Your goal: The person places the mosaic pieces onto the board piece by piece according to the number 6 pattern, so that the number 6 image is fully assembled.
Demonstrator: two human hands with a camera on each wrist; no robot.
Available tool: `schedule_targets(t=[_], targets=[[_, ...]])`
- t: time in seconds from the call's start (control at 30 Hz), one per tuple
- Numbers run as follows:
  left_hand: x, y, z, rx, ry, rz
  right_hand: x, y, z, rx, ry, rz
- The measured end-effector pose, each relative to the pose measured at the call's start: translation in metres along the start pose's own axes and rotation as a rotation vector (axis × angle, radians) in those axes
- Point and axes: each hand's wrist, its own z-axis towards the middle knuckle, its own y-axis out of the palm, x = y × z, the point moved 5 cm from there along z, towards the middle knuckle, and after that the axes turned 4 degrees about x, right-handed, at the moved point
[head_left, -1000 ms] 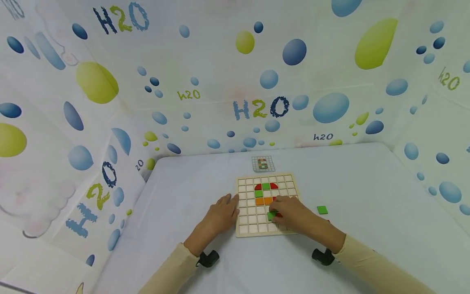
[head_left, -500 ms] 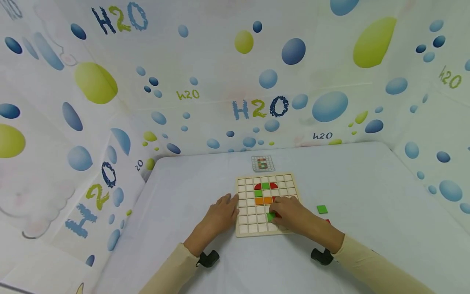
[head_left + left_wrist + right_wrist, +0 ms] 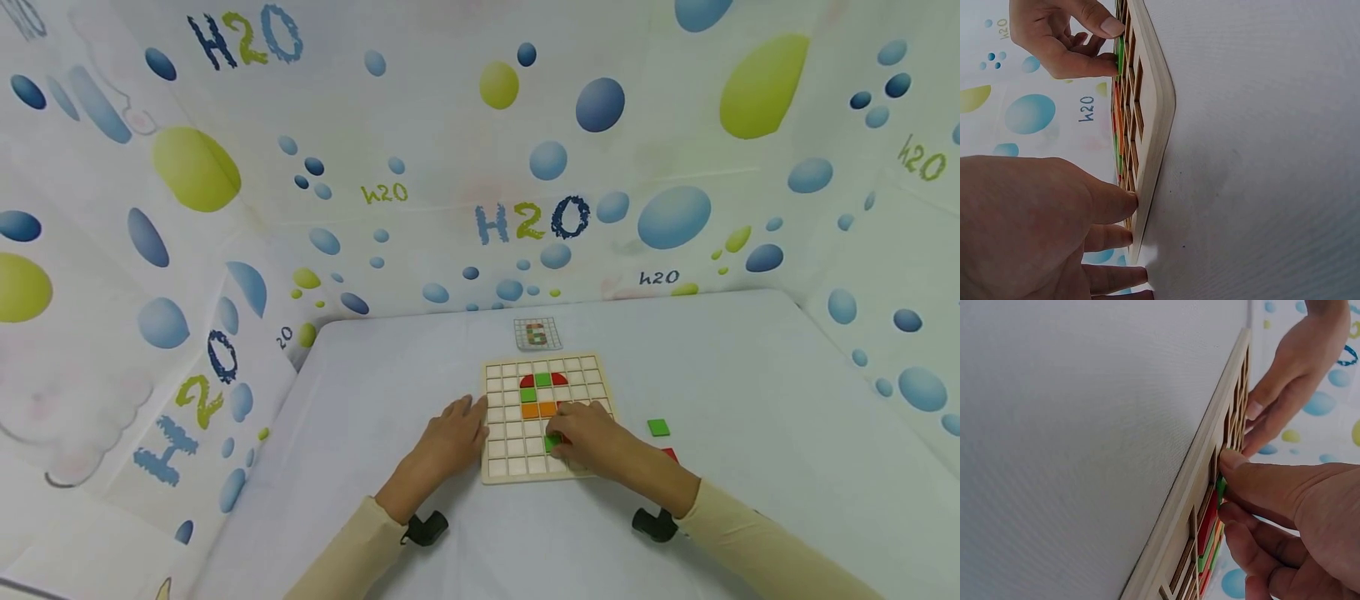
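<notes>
A wooden grid board (image 3: 497, 468) lies on the white table, with red, green and orange tiles set in some of its cells. My right hand (image 3: 597, 440) is over its lower right part. Between that thumb and a fingertip it pinches a green square tile (image 3: 1120, 57) at the surface of the grid. Red tiles (image 3: 1208, 515) lie in cells right beside it in the right wrist view. My left hand (image 3: 452, 439) rests at the board's left edge, fingers extended and thumb (image 3: 1119, 203) against the rim. The right hand hides several cells in the head view.
Behind the board lies a pattern card (image 3: 537, 334) with a small coloured figure on a grid. To the right, a loose green tile (image 3: 658, 427) and a partly hidden red piece (image 3: 670, 454) lie on the table. A patterned cloth backdrop (image 3: 450, 167) surrounds the table.
My right hand has shifted slightly left with the green tile between its fingertips. More of the red piece beside the right forearm shows now. The left hand and board have stayed in place.
</notes>
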Motion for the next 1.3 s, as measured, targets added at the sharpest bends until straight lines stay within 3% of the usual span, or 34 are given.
schedule_targets(t=[0.2, 0.43, 0.87, 1.3], targets=[[0.000, 0.000, 0.000, 0.003, 0.005, 0.001, 0.000, -0.001, -0.001, 0.004, -0.004, 0.012], [0.000, 0.001, 0.000, 0.008, 0.011, 0.007, 0.020, -0.016, -0.009, 0.003, 0.109, 0.043], [-0.003, 0.004, 0.002, 0.001, 0.017, 0.007, 0.077, -0.071, -0.066, 0.112, 0.220, 0.149], [-0.002, 0.004, 0.001, 0.002, 0.012, 0.006, 0.102, -0.063, -0.118, 0.027, 0.325, 0.222]])
